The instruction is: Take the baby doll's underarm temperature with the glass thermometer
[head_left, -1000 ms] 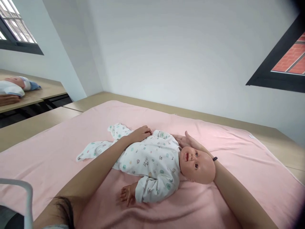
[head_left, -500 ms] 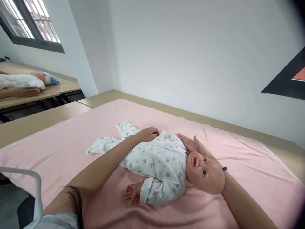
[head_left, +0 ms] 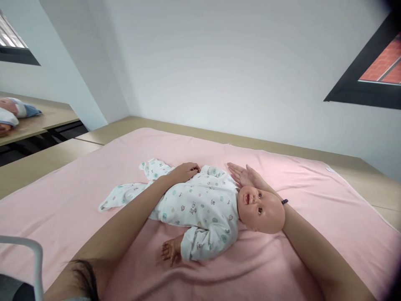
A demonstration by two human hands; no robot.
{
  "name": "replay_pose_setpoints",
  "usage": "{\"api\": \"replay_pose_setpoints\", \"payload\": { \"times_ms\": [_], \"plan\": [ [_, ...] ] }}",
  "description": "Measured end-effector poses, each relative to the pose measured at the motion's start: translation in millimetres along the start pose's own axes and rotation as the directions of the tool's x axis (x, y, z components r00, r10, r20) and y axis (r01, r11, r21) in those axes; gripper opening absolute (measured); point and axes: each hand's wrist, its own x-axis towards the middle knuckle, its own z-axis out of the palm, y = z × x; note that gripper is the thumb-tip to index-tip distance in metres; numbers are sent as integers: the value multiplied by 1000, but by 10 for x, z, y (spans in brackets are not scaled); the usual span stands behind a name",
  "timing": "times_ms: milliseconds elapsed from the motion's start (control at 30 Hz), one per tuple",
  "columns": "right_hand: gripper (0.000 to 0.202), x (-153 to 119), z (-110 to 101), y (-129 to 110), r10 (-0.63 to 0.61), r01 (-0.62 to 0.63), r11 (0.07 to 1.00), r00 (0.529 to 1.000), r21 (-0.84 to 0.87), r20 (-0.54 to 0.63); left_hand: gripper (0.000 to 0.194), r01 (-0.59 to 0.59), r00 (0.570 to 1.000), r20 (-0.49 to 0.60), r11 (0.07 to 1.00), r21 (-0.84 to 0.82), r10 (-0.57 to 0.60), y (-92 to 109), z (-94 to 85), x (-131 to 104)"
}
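Note:
A bald baby doll [head_left: 200, 205] lies on its back on a pink blanket [head_left: 125, 159], dressed in a white patterned sleepsuit. Its head [head_left: 263, 211] points to the right, its legs to the left. My left hand [head_left: 184, 172] reaches across the doll's body, fingers curled at the end of its far sleeve; what they close round is partly hidden. Palm up, my right hand [head_left: 246, 175] lies open beside the doll's far shoulder and neck, fingers stretched out. My right forearm passes behind the doll's head. The doll's near hand [head_left: 171, 251] rests on the blanket.
The blanket covers a wooden table [head_left: 354, 167] set against a white wall [head_left: 219, 75]. On another table [head_left: 53, 115] at the far left lies a second doll with a blue and white cap [head_left: 26, 108]. A white curved bar [head_left: 37, 263] stands at the lower left.
My view has turned to the right, so the scene sits further left. Both hands keep about the same place on and beside the doll.

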Motion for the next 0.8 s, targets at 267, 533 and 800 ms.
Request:
{"api": "replay_pose_setpoints", "payload": {
  "times_ms": [267,533,800],
  "plan": [
    [55,-19,-7,-38,43,-44,997,999,67,8,34,-8,1000,2,1000,0,8,45,-18,-29],
    [55,-5,-54,-1,33,-35,997,999,67,21,32,7,1000,5,1000,-2,-7,47,-15,-22],
    [51,-111,1,15,-4,7,998,999,68,-44,33,-7,1000,12,1000,24,6,65,-22,-29]
  ]
}}
